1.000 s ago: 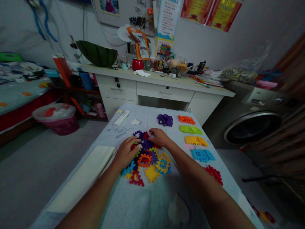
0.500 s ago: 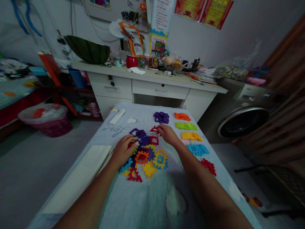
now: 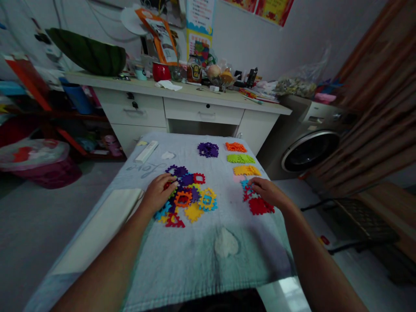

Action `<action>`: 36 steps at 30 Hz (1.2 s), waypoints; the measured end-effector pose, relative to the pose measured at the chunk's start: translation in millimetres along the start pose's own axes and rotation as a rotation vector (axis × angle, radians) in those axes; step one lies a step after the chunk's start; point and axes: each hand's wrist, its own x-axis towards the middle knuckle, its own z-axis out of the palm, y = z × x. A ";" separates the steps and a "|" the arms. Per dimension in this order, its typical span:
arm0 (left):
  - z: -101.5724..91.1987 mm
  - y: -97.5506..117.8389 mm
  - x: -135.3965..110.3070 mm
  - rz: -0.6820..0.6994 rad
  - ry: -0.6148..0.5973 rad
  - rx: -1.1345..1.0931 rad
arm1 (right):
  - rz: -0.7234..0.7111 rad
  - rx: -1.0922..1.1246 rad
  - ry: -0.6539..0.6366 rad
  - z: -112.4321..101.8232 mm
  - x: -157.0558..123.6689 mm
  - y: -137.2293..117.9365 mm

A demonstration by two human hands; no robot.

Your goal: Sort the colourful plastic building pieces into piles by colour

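Observation:
My right hand [image 3: 264, 190] pinches a red toothed triangular interlocking tile [image 3: 247, 193] just above a red pile [image 3: 260, 206] of similar tiles. Part of the blue pile [image 3: 244, 184] shows behind that hand. At the left edge of a mixed heap, my left hand [image 3: 160, 190] has its fingers curled round a red tile [image 3: 167, 185], which they partly hide. The heap holds several tiles, among them an orange square frame [image 3: 183, 199], a yellow frame [image 3: 207, 199], a yellow square [image 3: 194, 212] and a red triangle [image 3: 175, 220].
Purple [image 3: 208, 149], orange [image 3: 235, 147], green [image 3: 241, 158] and yellow [image 3: 245, 170] tile piles lie at the far side of the cloth-covered table [image 3: 195, 264]. A white strip [image 3: 147, 151] and a folded pale panel [image 3: 100, 229] lie left. Behind stands a cluttered white desk [image 3: 136, 108].
My right hand has carried the red triangular tile from beside the heap rightward to the red pile. The left hand stays at the heap. The view has shifted right and down.

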 end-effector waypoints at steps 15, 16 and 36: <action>-0.5 -1.6 -0.5 0.016 0.023 -0.031 | -0.059 -0.214 0.063 23.8 -58.4 3.5; -0.6 -1.5 -0.7 0.013 0.023 -0.030 | -0.062 -0.239 0.046 27.2 -60.6 -0.4; 1.2 -5.0 0.6 0.016 0.010 -0.020 | -0.004 -0.280 0.107 32.0 -69.5 4.7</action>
